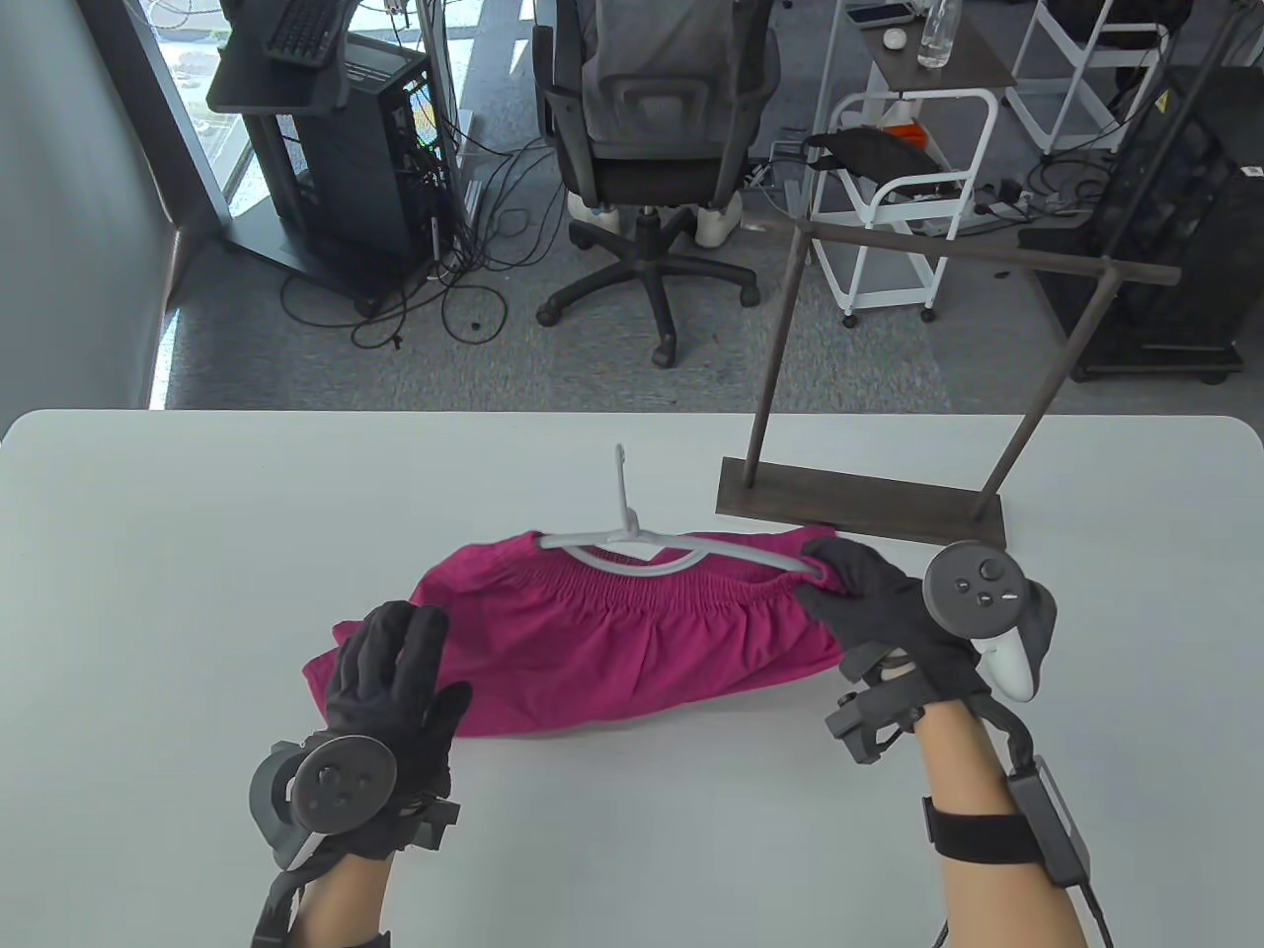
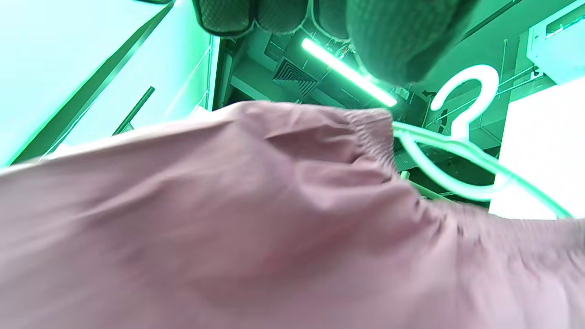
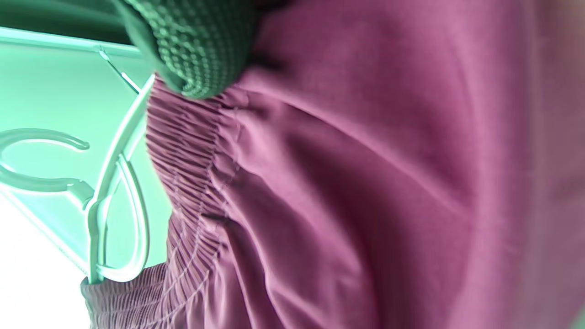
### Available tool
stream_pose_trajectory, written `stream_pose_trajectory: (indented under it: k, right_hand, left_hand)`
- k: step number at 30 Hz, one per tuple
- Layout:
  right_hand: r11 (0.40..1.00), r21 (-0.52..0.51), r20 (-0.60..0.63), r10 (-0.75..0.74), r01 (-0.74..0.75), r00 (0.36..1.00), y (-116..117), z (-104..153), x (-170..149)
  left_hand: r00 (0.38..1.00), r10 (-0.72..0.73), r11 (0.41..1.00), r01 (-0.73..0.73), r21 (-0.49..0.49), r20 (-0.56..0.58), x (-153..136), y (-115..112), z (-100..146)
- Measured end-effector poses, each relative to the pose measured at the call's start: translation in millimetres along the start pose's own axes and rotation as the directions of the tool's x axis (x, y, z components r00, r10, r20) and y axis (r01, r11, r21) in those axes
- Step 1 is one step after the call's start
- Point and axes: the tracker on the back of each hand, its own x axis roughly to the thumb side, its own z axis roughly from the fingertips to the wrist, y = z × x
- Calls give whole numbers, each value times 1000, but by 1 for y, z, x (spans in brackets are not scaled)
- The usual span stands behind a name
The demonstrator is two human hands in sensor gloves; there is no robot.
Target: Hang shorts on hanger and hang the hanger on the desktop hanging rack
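Magenta shorts lie flat on the white table, waistband toward the far side. A pale grey hanger is tucked into the waistband, its hook pointing away from me. My right hand grips the waistband's right end where the hanger's arm ends; one fingertip presses the gathered elastic of the shorts beside the hanger. My left hand lies with straight fingers on the left leg of the shorts. Its fingers hang above the fabric and the hanger. The dark wooden rack stands at the far right.
The rack's crossbar spans two slanted posts just behind my right hand. Beyond the table's far edge are an office chair, a white cart and a computer stand on the floor.
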Motion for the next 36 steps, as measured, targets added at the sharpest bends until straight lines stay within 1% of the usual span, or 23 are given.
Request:
stream_pose_trajectory:
  k: [3,8,12,19,22,25,30,36]
  right_hand:
    - [997,-76,-2,18,-18,1000,-36,-12,23]
    - [983,-183,-14,29,-31,999,-81,-28,52]
    - [969,-244,-31,28,-35,999,-111,-42,71]
    - [953,-304,-76,-5,-18,997,-147,-61,82]
    - [949,-315,-97,-47,14,994,-156,-70,77]
    - [948,-316,-119,-58,18,991,-159,-76,70]
    - [950,-310,-168,-91,35,982,-155,-87,53]
    - [958,-287,-228,-81,13,970,-144,-99,32]
  left_hand:
    - [1000,-10,999,10,-38,-2,0,-4,0]
    - [999,-28,996,26,-90,-25,-3,-11,0]
    - [998,-35,994,30,-105,-45,-7,-13,0]
    - [997,-60,989,53,-139,-48,-7,-15,0]
    - [996,-70,987,62,-148,-49,-7,-15,-1]
    - [996,-75,985,66,-158,-51,-7,-16,-1]
    - [995,-83,984,73,-163,-53,-7,-16,-2]
    - [994,-92,979,80,-189,-54,-7,-17,-3]
